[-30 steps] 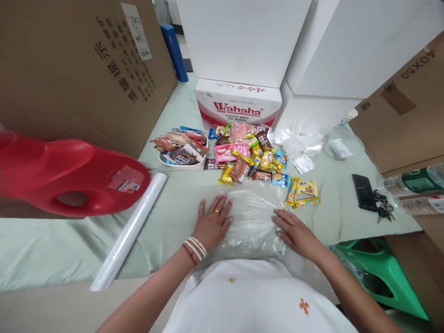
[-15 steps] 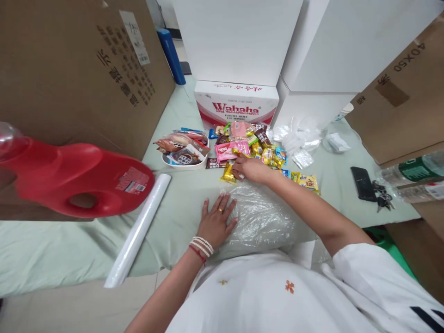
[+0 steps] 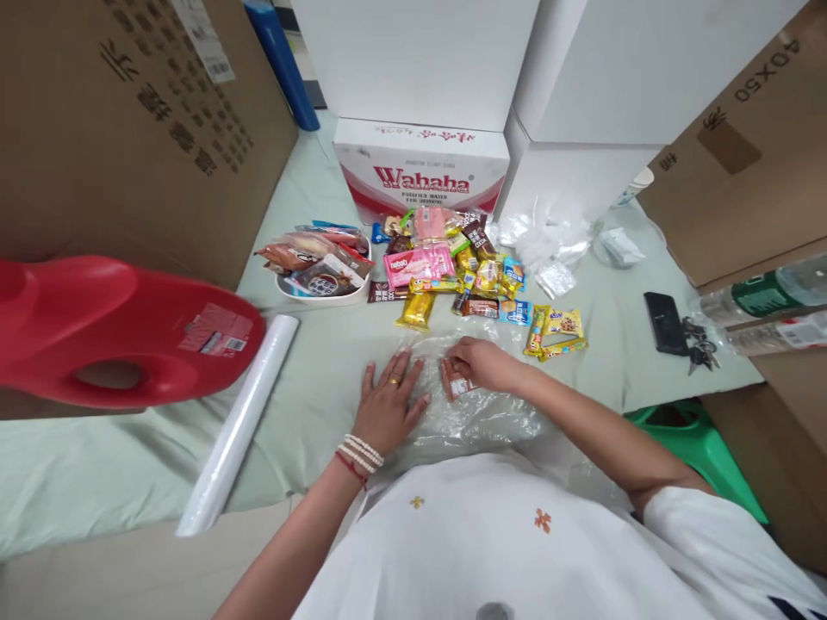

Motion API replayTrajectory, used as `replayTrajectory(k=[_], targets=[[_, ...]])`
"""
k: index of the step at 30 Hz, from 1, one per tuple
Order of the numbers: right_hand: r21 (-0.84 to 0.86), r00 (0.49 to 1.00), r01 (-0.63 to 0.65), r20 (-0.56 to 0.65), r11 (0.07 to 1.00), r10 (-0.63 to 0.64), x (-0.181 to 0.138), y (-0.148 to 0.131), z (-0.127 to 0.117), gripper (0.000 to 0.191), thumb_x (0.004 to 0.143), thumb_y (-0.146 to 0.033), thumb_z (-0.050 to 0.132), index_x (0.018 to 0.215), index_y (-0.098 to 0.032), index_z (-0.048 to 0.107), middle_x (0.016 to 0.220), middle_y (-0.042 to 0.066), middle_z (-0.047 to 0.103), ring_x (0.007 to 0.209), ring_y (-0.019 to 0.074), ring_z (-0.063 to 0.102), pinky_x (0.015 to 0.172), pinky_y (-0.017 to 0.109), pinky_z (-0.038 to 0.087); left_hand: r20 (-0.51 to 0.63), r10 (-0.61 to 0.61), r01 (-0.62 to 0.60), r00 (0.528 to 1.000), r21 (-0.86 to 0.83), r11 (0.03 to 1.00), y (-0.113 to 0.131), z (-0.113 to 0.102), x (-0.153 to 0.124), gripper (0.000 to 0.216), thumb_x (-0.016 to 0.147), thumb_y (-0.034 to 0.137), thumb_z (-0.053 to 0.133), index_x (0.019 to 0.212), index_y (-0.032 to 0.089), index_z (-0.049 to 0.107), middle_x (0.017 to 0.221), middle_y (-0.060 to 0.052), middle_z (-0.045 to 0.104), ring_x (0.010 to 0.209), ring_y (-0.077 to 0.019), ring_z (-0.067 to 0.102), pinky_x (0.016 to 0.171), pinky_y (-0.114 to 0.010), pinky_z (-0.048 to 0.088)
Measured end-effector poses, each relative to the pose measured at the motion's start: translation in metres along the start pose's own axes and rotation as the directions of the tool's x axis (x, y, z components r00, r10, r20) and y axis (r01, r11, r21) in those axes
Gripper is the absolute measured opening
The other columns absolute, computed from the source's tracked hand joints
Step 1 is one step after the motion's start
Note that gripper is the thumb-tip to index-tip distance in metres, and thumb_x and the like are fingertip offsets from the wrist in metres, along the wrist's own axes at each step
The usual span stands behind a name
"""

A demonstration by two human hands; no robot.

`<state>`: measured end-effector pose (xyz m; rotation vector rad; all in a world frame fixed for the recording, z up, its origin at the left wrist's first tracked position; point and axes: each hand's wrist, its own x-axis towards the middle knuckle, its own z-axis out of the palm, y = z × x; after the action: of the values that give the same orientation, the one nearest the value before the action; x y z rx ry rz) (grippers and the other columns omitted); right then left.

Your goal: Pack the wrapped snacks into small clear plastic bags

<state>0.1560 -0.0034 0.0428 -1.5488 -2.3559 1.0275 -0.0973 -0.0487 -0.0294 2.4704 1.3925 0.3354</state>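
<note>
Your right grip (image 3: 486,365) pinches a brown packet (image 3: 458,387), while beyond your spread left grip (image 3: 386,415) a white bowl (image 3: 345,299) holds wrapped snacks (image 3: 298,251).

A brown packet (image 3: 453,385) is over wrinkled clear plastic (image 3: 500,419).

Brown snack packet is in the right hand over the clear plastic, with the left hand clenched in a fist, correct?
The fist is wrong: the head view shows the left hand open and spread out, palm down. The right hand does hold the brown snack packet over the clear plastic.
</note>
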Motion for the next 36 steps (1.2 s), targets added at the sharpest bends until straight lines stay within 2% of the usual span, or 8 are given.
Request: replayTrajectory(k=[4,12,17,23,27,30,32,36], targets=[[0.086,0.957,0.115,-0.278,0.99,-0.087,-0.054,0.016,0.004,0.036,0.101,-0.027,0.056,0.136,-0.022,0.063,0.132,0.015,0.063,0.117,0.0253,0.063,0.098,0.039,0.053,-0.104,0.122,-0.141,0.987,-0.192,0.971,-0.008,-0.013,-0.031,0.055,0.097,0.032,0.047,0.152,0.024,0.049,0.165,-0.015,0.041,0.155,-0.031,0.035,0.125,-0.058,0.029],[0.006,0.963,0.268,-0.02,0.963,-0.268,-0.155,0.063,0.029,0.028,0.1,-0.03,0.063,0.126,-0.026,0.072,0.141,0.012,0.064,0.133,0.0309,0.054,0.111,0.052,0.044,0.0,0.32,-0.311,0.948,-0.225,0.923,-0.014,-0.014,-0.052,0.022,0.098,0.025,0.055,0.112,0.027,0.071,0.137,-0.009,0.07,0.136,-0.0255,0.059,0.123,-0.051,0.031],[0.257,0.955,0.278,-0.175,0.926,-0.238,-0.13,0.079,0.022,0.025,0.106,-0.031,0.051,0.105,-0.02,0.073,0.097,0.008,0.075,0.092,0.0198,0.067,0.088,0.035,0.052,0.075,0.11,-0.073,0.991,-0.385,0.92,-0.013,-0.035,-0.01,0.025,0.102,0.033,0.046,0.099,0.023,0.069,0.1,-0.005,0.077,0.097,-0.0199,0.071,0.099,-0.038,0.051],[0.109,0.963,-0.224,-0.126,0.969,0.237,-0.082,0.078,-0.01,0.023,0.104,-0.028,0.05,0.103,-0.019,0.071,0.089,0.006,0.075,0.082,0.02,0.068,0.071,0.026,0.044,0.086,-0.102,0.121,0.991,-0.253,0.96,-0.021,-0.034,0.046,0.03,0.096,0.041,0.049,0.092,0.02,0.07,0.081,-0.006,0.068,0.078,-0.023,0.064,0.077,-0.036,0.051],[-0.258,0.928,-0.365,-0.028,0.895,0.371,-0.073,0.065,-0.031,0.024,0.1,-0.029,0.056,0.116,-0.021,0.072,0.103,0.009,0.076,0.089,0.024,0.068,0.068,0.027,0.038,-0.158,-0.152,0.148,0.976,-0.04,0.988,-0.03,-0.033,0.049,0.036,0.092,0.037,0.053,0.112,0.015,0.072,0.098,-0.014,0.067,0.095,-0.0311,0.062,0.089,-0.046,0.05],[-0.35,0.925,-0.38,-0.157,0.856,0.347,-0.066,0.051,-0.051,0.03,0.103,-0.032,0.052,0.126,-0.02,0.069,0.114,0.012,0.072,0.099,0.0262,0.065,0.072,0.03,0.041,-0.495,-0.156,0.204,0.855,0.044,0.978,-0.022,-0.049,0.028,0.027,0.094,0.026,0.051,0.107,0.015,0.072,0.097,-0.015,0.067,0.098,-0.0309,0.061,0.091,-0.046,0.048],[-0.391,0.953,-0.289,-0.209,0.874,0.221,-0.052,0.042,-0.06,0.029,0.105,-0.03,0.05,0.124,-0.019,0.069,0.117,0.013,0.069,0.108,0.0274,0.06,0.08,0.032,0.043,-0.63,-0.081,0.155,0.773,0.064,0.986,-0.004,-0.059,0.013,0.022,0.091,0.016,0.052,0.101,0.018,0.072,0.095,-0.013,0.069,0.092,-0.0273,0.062,0.085,-0.042,0.049],[-0.477,0.996,-0.018,-0.089,0.879,-0.028,-0.008,0.025,-0.054,0.027,0.102,-0.017,0.048,0.116,-0.017,0.071,0.118,0.014,0.069,0.116,0.0281,0.053,0.093,0.036,0.044,-0.438,0.302,-0.32,0.847,0.034,0.947,0.044,-0.05,0.01,0.03,0.086,0.008,0.053,0.104,0.024,0.071,0.099,-0.006,0.076,0.079,-0.0192,0.063,0.073,-0.033,0.05]])
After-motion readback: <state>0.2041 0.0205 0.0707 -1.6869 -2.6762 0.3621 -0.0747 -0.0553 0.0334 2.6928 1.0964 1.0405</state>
